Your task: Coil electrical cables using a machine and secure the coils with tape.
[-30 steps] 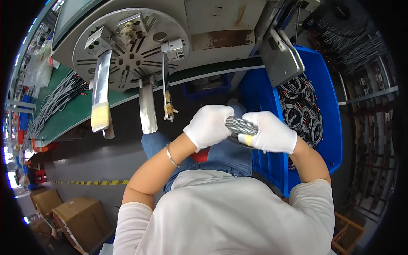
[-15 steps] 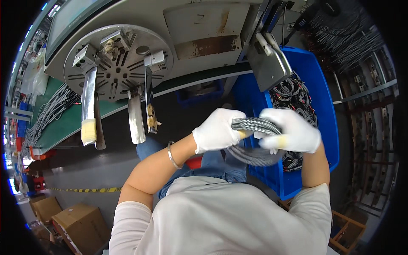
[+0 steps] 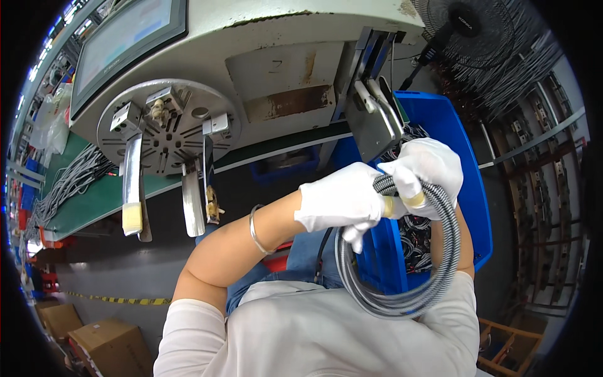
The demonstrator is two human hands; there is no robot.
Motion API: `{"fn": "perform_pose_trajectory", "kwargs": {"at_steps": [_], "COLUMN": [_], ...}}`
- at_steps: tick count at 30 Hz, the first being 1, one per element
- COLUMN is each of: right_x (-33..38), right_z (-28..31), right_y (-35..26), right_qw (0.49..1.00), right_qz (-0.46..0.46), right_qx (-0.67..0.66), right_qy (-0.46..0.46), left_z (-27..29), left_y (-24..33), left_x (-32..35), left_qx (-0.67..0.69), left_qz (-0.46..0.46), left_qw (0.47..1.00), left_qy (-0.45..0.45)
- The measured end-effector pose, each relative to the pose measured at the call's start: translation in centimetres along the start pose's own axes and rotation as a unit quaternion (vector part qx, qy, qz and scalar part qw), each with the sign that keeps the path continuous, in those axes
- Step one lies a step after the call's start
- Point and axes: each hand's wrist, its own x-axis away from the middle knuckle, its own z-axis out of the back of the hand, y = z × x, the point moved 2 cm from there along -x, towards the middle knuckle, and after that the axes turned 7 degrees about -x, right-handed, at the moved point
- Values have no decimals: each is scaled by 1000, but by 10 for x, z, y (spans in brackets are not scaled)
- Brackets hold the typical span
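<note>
Both hands wear white gloves and grip the top of a grey braided cable coil that hangs as a loop in front of my chest. My left hand clasps the bundle from the left. My right hand holds it from the right, fingers wrapped over the strands, with yellowish tape on a fingertip. A metal bracelet circles my left wrist. Behind the hands stands a blue plastic bin with several coiled cables inside.
A grey winding machine carries a round metal disc with long flat arms hanging down. A screen sits on its top left. A green bench with grey cable bundles runs left. A fan stands top right, cardboard boxes bottom left.
Both hands lifted the coil up and rightward, toward the blue bin. The loop now hangs open below the hands rather than bunched between them.
</note>
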Motion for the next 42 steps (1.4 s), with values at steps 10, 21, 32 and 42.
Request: {"fn": "perform_pose_trajectory", "kwargs": {"at_steps": [10, 21, 32, 42], "right_x": [0, -1, 9, 1], "right_z": [16, -15, -36, -30], "right_y": [29, 139, 171, 146], "right_qw": [933, 949, 942, 958], "right_qz": [-205, -9, -196, -167], "right_qx": [-170, 136, -27, 52], "right_qy": [242, 285, 270, 227], "left_z": [36, 108, 114, 114], "left_y": [8, 19, 17, -4], "left_x": [-16, -65, -74, -70], "left_qx": [-331, -457, -329, -367], "left_qz": [-286, -412, -418, -398], "left_qw": [856, 591, 658, 648], "left_qy": [274, 521, 533, 535]}}
